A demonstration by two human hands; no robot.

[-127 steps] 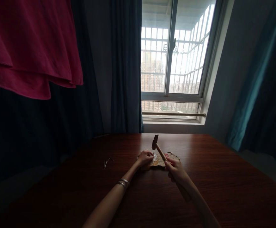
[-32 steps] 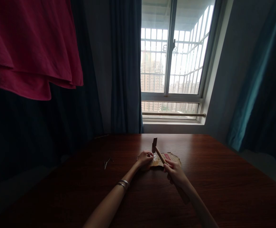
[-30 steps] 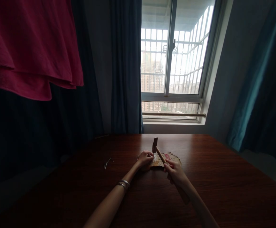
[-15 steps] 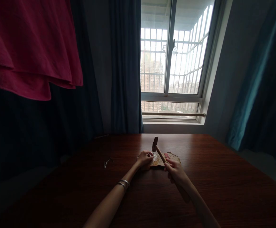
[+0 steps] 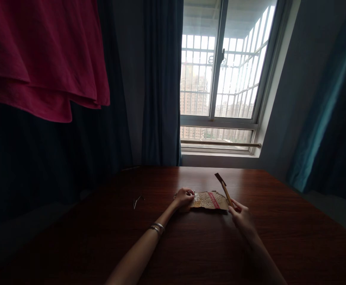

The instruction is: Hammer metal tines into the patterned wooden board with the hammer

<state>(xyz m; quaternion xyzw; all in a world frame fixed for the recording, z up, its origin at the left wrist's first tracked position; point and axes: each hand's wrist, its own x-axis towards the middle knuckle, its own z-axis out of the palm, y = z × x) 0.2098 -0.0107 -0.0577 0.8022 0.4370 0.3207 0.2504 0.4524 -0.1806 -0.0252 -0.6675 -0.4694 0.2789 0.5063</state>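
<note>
My right hand (image 5: 241, 215) is closed around the wooden handle of a hammer (image 5: 226, 193). Its dark head is raised above the table, to the right of my left hand (image 5: 185, 198). The fingers of my left hand are pinched together at the left end of a tan patterned sheet (image 5: 205, 200). A thin upright metal rod (image 5: 194, 192) shows at those fingertips; its exact kind is too small to make out. Dark dots or holes cover the sheet, and a red band crosses it. My left hand hides its left part.
Some thin metal pieces (image 5: 136, 202) lie on the brown wooden table (image 5: 161, 180) left of my left hand. Behind the table are a barred window (image 5: 217, 79) and a blue curtain (image 5: 162, 99). A pink cloth (image 5: 50, 59) hangs at upper left.
My right hand has swung the hammer away to the right from above the left fingertips, uncovering more of the sheet. My left hand stays at the sheet. The view has shifted slightly.
</note>
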